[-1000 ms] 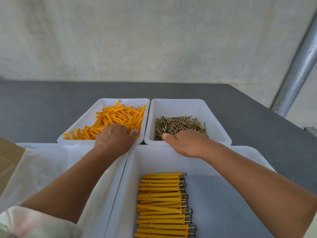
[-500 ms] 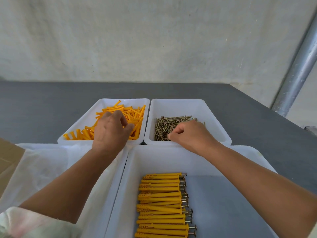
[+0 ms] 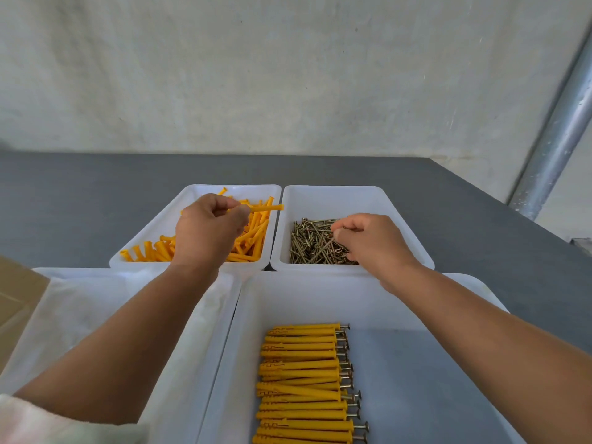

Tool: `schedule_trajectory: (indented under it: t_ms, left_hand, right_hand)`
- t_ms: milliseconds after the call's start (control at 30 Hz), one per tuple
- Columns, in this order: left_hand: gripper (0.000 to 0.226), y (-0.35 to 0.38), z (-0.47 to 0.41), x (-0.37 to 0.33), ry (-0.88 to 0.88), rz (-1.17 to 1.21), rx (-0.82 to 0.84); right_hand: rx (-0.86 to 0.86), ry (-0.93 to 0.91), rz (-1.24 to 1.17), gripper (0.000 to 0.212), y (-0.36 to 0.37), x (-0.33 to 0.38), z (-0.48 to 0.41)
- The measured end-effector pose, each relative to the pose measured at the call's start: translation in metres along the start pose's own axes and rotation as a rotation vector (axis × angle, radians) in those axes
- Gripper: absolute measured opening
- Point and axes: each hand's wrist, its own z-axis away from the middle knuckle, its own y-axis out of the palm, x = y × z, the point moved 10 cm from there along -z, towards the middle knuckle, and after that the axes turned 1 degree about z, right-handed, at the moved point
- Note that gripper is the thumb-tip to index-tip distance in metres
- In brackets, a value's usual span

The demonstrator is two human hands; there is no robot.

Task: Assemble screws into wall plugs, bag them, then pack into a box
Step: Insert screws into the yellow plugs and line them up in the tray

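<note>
My left hand (image 3: pixel 208 229) pinches one orange wall plug (image 3: pixel 266 207) and holds it level above the white tray of loose orange plugs (image 3: pixel 253 238). My right hand (image 3: pixel 374 241) pinches a screw (image 3: pixel 323 246) that slants down into the pile of brass screws (image 3: pixel 307 245) in the white tray (image 3: pixel 336 195) to the right. In the near tray (image 3: pixel 320 296) lies a neat row of assembled plugs with screws (image 3: pixel 307 379).
A white tray lined with clear plastic bags (image 3: pixel 80 315) sits at the near left, with a cardboard box corner (image 3: pixel 16 299) at the left edge. The grey table (image 3: pixel 96 187) runs back to a concrete wall. A metal pipe (image 3: pixel 557 139) stands at the right.
My left hand has risen out of the plug tray with one plug pinched. My right hand went from resting at the tray edge to pinching a screw over the pile.
</note>
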Motion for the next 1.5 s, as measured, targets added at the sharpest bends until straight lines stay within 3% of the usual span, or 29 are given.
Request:
schedule_trajectory:
  t_ms: [133, 367, 667, 1500]
  left_hand:
    - [0.009, 0.02, 0.005, 0.022, -0.307, 0.394, 0.136]
    - [0.011, 0.039, 0.021, 0.03, -0.482, 0.507, 0.242]
    - [0.009, 0.044, 0.024, 0.031, -0.49, 0.477, 0.279]
    - [0.011, 0.051, 0.028, 0.029, -0.463, 0.438, 0.334]
  right_hand:
    - [-0.066, 0.081, -0.264, 0.016, -0.009, -0.005, -0.004]
    - [-0.155, 0.173, -0.521, 0.015, -0.021, -0.006, -0.005]
    - [-0.239, 0.164, -0.561, 0.012, -0.034, -0.004, -0.005]
    - [-0.101, 0.142, -0.528, 0.009, -0.014, 0.007, 0.003]
